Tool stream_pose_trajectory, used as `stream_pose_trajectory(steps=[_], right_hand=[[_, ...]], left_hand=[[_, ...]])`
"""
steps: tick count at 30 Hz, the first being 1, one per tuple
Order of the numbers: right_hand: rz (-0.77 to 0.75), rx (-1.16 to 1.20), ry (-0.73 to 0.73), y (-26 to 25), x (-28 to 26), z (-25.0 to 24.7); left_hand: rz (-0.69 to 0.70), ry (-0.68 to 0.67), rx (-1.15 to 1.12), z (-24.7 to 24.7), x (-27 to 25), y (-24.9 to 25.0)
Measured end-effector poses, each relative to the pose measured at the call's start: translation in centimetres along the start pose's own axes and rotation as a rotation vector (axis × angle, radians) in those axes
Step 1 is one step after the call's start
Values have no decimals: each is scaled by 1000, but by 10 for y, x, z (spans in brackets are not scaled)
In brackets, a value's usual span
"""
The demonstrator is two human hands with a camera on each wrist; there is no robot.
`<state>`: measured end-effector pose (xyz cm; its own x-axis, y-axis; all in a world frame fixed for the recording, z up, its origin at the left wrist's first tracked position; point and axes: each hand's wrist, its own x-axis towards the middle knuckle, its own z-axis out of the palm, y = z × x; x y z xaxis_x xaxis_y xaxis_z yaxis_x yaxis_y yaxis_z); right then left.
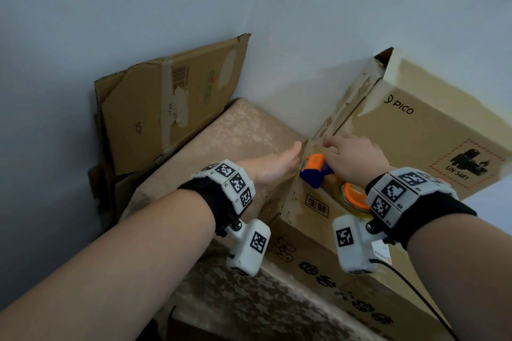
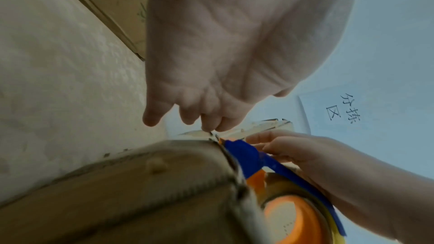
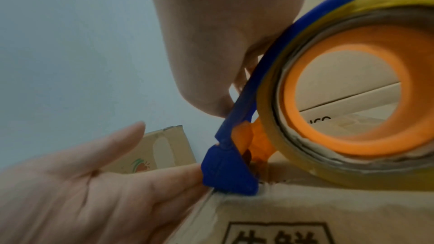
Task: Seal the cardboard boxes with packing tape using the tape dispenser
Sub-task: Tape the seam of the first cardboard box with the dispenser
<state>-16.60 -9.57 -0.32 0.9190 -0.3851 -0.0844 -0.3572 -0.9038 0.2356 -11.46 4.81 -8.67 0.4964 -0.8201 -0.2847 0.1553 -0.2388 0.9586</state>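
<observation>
A brown cardboard box (image 1: 318,232) with black printed characters lies on the cloth-covered table. My right hand (image 1: 352,160) grips the blue and orange tape dispenser (image 1: 314,171) and holds its head down on the box's far top corner. The yellowish tape roll (image 3: 352,90) on its orange core sits under my right wrist. My left hand (image 1: 279,163) is flat, its straight fingers pressing the box's end face just below the dispenser's blue head (image 3: 225,170). In the left wrist view its fingertips (image 2: 211,125) touch the corner edge next to the dispenser (image 2: 244,153).
A second box marked PICO (image 1: 429,133) stands right behind, touching the first box. Flattened cardboard (image 1: 171,99) leans on the wall at the left. The beige patterned table cover (image 1: 241,130) lies between them. A black cable (image 1: 415,291) hangs from my right wrist.
</observation>
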Motion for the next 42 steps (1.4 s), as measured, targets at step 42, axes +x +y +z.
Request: stream_pose_trajectory(steps=[42], right_hand=[[261, -17, -38, 4, -3, 24]], left_hand=[[-30, 29, 43, -3, 15, 1]])
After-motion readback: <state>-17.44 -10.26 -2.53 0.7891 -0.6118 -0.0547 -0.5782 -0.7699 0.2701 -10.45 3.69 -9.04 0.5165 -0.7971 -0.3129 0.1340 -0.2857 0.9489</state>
